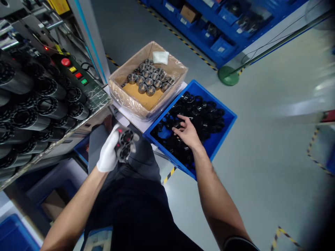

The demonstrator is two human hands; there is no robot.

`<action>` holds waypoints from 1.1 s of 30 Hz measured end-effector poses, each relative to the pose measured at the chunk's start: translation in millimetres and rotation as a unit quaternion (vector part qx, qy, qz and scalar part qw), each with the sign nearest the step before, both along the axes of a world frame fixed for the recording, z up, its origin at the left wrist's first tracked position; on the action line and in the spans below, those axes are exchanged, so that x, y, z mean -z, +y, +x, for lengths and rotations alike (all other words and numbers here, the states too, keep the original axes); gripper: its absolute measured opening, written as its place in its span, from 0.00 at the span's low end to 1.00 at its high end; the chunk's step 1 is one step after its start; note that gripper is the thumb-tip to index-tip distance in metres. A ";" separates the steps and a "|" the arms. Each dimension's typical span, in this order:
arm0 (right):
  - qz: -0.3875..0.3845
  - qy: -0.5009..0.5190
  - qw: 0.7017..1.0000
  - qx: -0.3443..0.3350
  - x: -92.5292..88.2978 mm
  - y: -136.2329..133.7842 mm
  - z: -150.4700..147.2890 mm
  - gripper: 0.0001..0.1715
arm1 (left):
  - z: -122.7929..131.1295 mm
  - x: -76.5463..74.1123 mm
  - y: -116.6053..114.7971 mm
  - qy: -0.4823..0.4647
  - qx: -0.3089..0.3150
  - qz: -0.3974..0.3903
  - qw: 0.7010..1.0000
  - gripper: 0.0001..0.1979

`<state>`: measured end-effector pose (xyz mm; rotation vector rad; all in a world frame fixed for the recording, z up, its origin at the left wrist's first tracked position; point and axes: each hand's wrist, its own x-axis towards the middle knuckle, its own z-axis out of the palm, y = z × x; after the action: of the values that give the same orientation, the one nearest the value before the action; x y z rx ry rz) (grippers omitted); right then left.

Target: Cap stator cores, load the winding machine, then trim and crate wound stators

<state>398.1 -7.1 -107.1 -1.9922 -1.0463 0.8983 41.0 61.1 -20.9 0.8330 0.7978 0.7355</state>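
My left hand [110,153], in a white glove, is closed around two dark metal cylinders [125,143] held over my lap. My bare right hand [186,132] reaches into a blue bin [225,111] full of black ring parts [201,111], with its fingers spread and its fingertips on the rings. I see nothing gripped in that hand. Just behind the bin stands a plastic-lined cardboard box [131,101] holding several silver cylinders [150,78].
A machine rack [34,101] stacked with several dark cylinders fills the left side, with a control panel of coloured buttons [74,71]. Blue shelving [222,31] lines the far wall. A green round base [228,75] stands on the grey floor.
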 end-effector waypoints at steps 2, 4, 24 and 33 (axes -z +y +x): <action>0.029 0.026 0.999 0.038 -6.8 0.7 -2.3 0.51 | -25.4 23.2 -24.6 -0.043 0.001 -0.022 0.999 0.30; 0.057 0.044 0.996 0.053 -20.8 -1.0 -14.1 0.47 | -45.1 37.3 -44.0 -0.068 -0.009 -0.064 0.996 0.32; 0.318 -0.080 0.907 -0.264 -139.0 -25.5 -224.3 0.23 | -44.1 -7.5 -72.8 0.000 -0.151 0.066 0.986 0.27; 0.327 -0.099 0.916 -0.210 -130.8 -15.5 -236.3 0.20 | -48.4 -0.8 -78.3 -0.026 -0.140 0.075 0.987 0.23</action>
<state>161.9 -22.6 23.7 -1.3276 -1.6732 0.4520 -7.4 -17.2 -20.1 0.8410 0.8305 1.0728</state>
